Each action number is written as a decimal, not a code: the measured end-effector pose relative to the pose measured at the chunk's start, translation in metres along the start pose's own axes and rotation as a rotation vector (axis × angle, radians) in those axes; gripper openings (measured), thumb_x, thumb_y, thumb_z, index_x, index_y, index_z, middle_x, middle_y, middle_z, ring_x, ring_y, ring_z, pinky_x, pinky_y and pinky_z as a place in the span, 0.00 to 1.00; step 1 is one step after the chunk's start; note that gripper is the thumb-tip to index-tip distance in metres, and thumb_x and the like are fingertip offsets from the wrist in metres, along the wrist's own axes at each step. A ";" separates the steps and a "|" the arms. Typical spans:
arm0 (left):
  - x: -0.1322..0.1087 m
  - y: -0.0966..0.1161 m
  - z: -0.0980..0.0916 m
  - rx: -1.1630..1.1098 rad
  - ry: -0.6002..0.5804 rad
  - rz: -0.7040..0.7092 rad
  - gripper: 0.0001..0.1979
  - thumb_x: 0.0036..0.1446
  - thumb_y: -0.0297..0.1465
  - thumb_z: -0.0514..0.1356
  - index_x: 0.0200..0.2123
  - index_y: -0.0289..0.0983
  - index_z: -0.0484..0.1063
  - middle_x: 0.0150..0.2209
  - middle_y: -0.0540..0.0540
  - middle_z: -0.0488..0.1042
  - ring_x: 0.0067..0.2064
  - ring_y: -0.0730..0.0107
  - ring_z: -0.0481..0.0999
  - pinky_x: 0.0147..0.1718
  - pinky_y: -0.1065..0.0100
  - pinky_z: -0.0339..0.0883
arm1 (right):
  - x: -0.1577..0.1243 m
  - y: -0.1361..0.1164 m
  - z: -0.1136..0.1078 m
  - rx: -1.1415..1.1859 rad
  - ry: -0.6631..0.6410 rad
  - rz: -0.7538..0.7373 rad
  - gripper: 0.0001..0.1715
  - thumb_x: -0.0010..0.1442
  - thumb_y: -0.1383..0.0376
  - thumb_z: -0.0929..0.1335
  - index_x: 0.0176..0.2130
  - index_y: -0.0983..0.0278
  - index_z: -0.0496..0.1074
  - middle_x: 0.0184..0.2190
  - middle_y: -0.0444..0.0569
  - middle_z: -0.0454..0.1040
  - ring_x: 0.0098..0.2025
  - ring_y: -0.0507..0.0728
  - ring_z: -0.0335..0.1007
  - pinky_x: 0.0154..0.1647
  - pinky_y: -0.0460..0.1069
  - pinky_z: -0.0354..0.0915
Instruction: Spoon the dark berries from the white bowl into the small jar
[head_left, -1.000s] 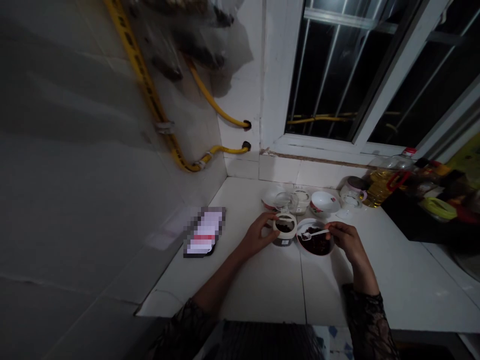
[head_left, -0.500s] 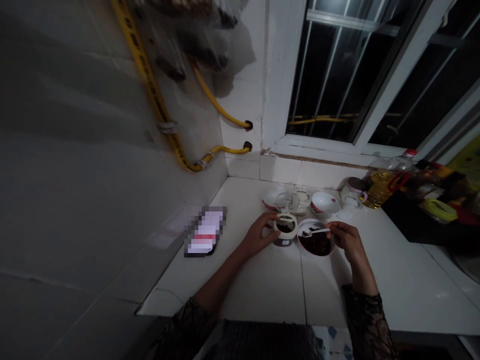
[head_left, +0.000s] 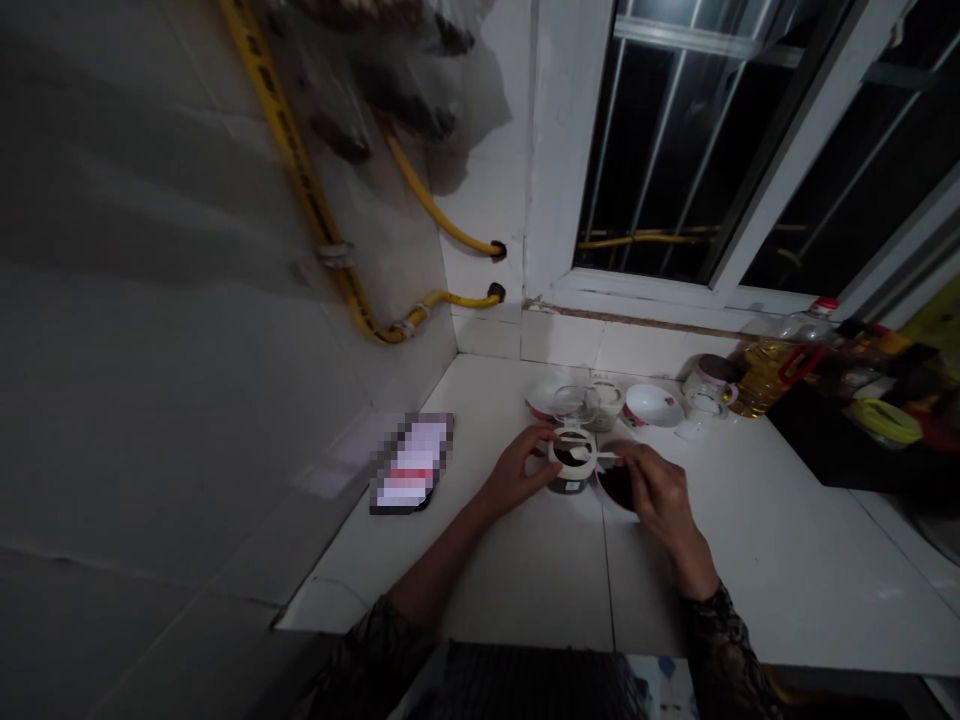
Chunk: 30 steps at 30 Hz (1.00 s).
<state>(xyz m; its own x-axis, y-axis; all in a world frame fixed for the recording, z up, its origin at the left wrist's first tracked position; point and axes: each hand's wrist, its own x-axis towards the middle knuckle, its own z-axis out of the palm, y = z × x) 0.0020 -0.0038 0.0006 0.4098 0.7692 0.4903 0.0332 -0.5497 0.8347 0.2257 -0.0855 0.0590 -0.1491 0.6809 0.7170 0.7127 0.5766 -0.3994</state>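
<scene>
My left hand [head_left: 519, 467] is wrapped round the side of a small open jar [head_left: 570, 470] with a white rim and dark contents, standing on the white counter [head_left: 525, 570]. My right hand [head_left: 657, 498] pinches the handle of a small white spoon [head_left: 589, 455], whose bowl is over the jar's mouth. Beside the jar on the right sits a bowl of dark pieces [head_left: 615, 485], partly covered by my right hand.
Behind the jar stand a glass container [head_left: 570, 402], small white bowls [head_left: 651, 404] and a lidded jar [head_left: 708, 380]. An oil bottle [head_left: 780, 352] and more items crowd the right. A phone [head_left: 411, 466] lies at the left by the tiled wall. Yellow hoses [head_left: 315, 215] run down it.
My right hand has carried the spoon leftwards from over the bowl to over the jar's mouth. My left hand has stayed on the jar.
</scene>
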 end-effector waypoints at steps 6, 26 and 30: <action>0.000 0.001 -0.001 0.007 0.003 0.002 0.16 0.57 0.36 0.63 0.48 0.40 0.71 0.54 0.40 0.72 0.56 0.56 0.72 0.44 0.64 0.72 | -0.005 0.030 -0.033 -0.034 0.081 0.419 0.15 0.65 0.56 0.62 0.37 0.61 0.73 0.25 0.46 0.74 0.29 0.56 0.71 0.33 0.48 0.66; -0.001 0.000 -0.001 0.019 0.008 0.009 0.16 0.58 0.35 0.63 0.49 0.40 0.70 0.56 0.39 0.71 0.57 0.57 0.72 0.45 0.64 0.72 | 0.001 0.038 -0.034 0.277 -0.138 0.844 0.16 0.46 0.54 0.67 0.27 0.64 0.75 0.16 0.43 0.70 0.21 0.52 0.59 0.24 0.47 0.53; 0.000 0.000 -0.001 0.023 0.008 0.007 0.16 0.58 0.35 0.63 0.48 0.40 0.71 0.55 0.39 0.71 0.56 0.56 0.72 0.44 0.63 0.73 | 0.002 0.037 -0.036 0.356 -0.073 0.917 0.17 0.42 0.53 0.68 0.26 0.64 0.74 0.15 0.42 0.68 0.18 0.50 0.52 0.20 0.47 0.44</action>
<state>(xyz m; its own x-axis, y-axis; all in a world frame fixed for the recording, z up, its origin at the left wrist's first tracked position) 0.0015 -0.0037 0.0005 0.4026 0.7681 0.4979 0.0510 -0.5620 0.8256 0.2763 -0.0785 0.0663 0.3079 0.9514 0.0112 0.3275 -0.0949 -0.9401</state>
